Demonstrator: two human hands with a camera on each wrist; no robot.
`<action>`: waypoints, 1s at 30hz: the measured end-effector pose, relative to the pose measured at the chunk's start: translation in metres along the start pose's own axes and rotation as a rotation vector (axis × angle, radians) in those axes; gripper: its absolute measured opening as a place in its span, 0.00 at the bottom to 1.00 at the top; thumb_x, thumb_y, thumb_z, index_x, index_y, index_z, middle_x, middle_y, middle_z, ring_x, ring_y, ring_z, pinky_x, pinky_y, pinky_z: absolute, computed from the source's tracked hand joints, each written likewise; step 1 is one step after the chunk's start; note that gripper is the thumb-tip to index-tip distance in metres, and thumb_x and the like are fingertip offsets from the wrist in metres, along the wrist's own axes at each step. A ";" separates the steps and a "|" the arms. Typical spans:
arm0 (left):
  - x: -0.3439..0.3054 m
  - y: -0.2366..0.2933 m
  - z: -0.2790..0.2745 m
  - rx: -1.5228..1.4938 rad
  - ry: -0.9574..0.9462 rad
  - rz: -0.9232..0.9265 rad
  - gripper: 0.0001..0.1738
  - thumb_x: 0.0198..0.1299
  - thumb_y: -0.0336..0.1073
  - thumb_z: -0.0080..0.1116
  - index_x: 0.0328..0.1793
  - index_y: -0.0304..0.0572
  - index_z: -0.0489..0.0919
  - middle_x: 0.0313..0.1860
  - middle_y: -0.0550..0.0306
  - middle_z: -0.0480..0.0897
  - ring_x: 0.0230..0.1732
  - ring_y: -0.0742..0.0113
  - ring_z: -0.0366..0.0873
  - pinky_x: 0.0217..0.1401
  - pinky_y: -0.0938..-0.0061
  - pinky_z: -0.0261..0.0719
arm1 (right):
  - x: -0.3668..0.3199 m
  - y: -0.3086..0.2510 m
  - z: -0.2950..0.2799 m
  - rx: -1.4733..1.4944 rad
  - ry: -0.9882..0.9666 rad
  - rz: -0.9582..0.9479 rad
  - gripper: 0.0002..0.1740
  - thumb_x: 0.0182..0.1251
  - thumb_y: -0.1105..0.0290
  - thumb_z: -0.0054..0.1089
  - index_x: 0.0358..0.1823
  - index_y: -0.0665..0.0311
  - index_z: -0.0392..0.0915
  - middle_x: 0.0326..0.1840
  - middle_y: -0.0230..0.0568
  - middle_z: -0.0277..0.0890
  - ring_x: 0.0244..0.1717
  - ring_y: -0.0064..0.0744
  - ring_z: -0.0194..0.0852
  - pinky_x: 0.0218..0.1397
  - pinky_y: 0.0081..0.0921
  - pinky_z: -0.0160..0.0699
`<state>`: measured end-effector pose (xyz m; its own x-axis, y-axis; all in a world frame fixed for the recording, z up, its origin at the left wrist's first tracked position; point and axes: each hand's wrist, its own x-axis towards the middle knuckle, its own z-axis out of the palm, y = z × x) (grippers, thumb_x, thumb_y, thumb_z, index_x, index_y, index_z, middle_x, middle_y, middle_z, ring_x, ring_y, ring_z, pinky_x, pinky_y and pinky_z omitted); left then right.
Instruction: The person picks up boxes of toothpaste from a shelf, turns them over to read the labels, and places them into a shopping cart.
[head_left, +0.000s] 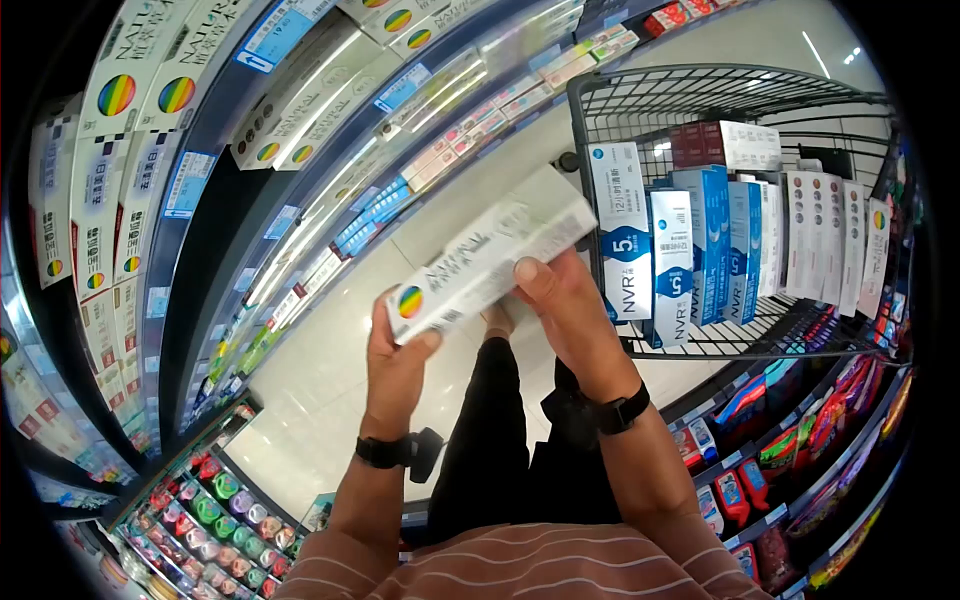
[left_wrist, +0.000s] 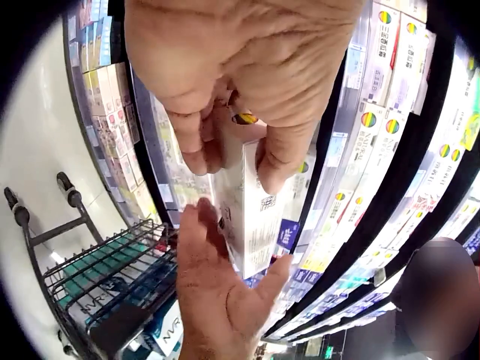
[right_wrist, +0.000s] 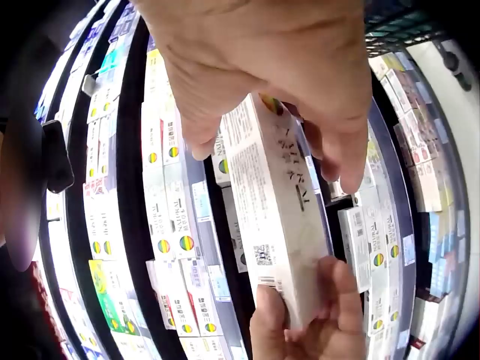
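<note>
A white toothpaste box [head_left: 490,250] with a rainbow-coloured circle and NATURAL lettering is held up at a slant before the person. My left hand [head_left: 394,355] grips its lower left end, thumb on one side and fingers on the other, as the left wrist view also shows. My right hand [head_left: 572,325] is at the other end, its thumb over the box's edge. In the right wrist view the right hand's thumb and fingers [right_wrist: 351,169] spread to either side of the box, and in the left wrist view that hand lies loosely extended along it.
Shelves [head_left: 190,185] with rows of similar white boxes and blue price tags line the left. A black wire shopping cart [head_left: 725,75] stands at the right, with white and blue NVR boxes [head_left: 712,245] upright inside. Colourful packages [head_left: 830,420] fill the lower right shelves.
</note>
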<state>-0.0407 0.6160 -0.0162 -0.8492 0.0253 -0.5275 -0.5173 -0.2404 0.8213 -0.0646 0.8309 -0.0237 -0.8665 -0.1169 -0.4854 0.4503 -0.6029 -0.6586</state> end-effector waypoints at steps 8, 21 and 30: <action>0.059 -0.004 -0.041 0.222 -0.269 -0.028 0.47 0.68 0.46 0.64 0.86 0.41 0.53 0.78 0.41 0.67 0.75 0.53 0.68 0.78 0.59 0.66 | 0.012 0.012 -0.019 0.142 0.193 -0.061 0.31 0.70 0.67 0.63 0.71 0.71 0.66 0.63 0.41 0.74 0.64 0.31 0.72 0.69 0.29 0.69; 0.240 0.037 0.040 1.664 -0.112 0.677 0.45 0.68 0.44 0.63 0.85 0.43 0.53 0.47 0.37 0.85 0.45 0.41 0.86 0.47 0.55 0.84 | 0.007 0.045 -0.032 0.220 0.125 0.049 0.30 0.74 0.62 0.56 0.70 0.74 0.66 0.63 0.43 0.74 0.61 0.31 0.74 0.66 0.29 0.72; 0.247 0.038 0.049 1.847 -0.079 0.717 0.44 0.67 0.45 0.64 0.83 0.40 0.56 0.37 0.44 0.86 0.39 0.48 0.86 0.39 0.59 0.85 | 0.010 0.062 -0.039 0.219 0.042 0.031 0.34 0.77 0.59 0.53 0.74 0.76 0.59 0.68 0.59 0.73 0.70 0.49 0.74 0.74 0.43 0.72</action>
<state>-0.2755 0.6605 -0.1047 -0.8903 0.4464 -0.0901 0.4429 0.8948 0.0563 -0.0368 0.8237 -0.0917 -0.8411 -0.1079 -0.5300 0.4151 -0.7569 -0.5048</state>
